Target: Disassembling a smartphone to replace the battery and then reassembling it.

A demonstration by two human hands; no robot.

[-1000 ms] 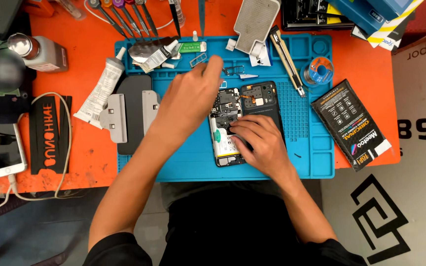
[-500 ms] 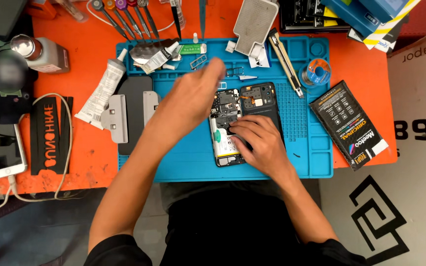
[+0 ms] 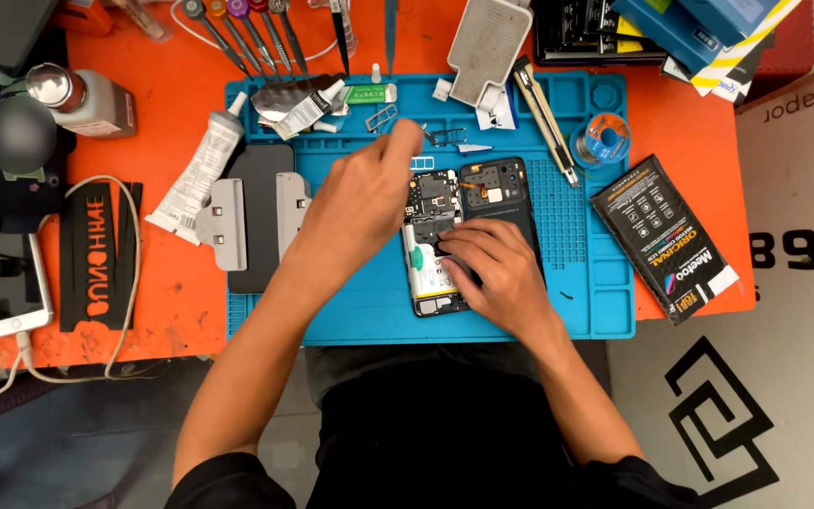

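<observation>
Mat front bare; rear blocked (screwdrivers, glue tube).

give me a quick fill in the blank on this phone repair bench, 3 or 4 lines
1. The opened phone lies on a mat whose colour is ____.
2. The right hand rests on the ____, fingers pressing its lower half.
3. The left hand reaches toward the mat's far edge, where small ____ parts lie.
4. The white glue tube lies on the ____ table, left of the mat.

Missing words: blue; phone; metal; orange
</observation>
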